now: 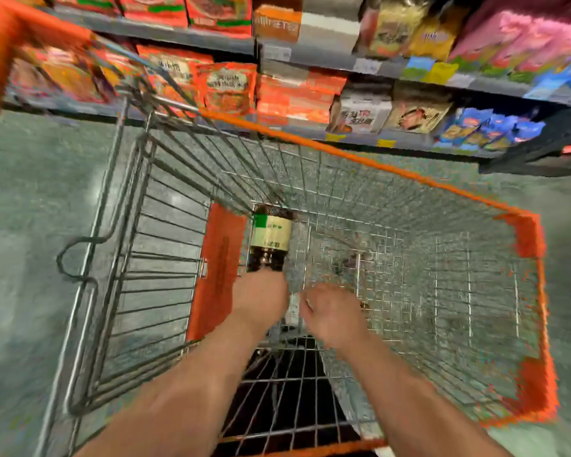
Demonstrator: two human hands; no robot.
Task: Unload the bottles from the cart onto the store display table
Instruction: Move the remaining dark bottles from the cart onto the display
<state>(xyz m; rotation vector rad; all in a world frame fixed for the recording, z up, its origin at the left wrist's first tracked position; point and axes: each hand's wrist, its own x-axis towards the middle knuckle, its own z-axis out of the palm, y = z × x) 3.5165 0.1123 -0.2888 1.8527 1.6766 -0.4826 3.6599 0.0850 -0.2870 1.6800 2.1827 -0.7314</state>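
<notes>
A bottle (270,239) is seen low in the cart (370,161), long axis running straight away from the left hand (261,293), which is held at its near end; the grip cannot be told. The right hand (330,313), loosely curled, is empty just beside.

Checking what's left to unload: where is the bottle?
In the head view, the bottle is inside the cart, centre-left, beside its orange panel, gripped by the left hand.
</notes>
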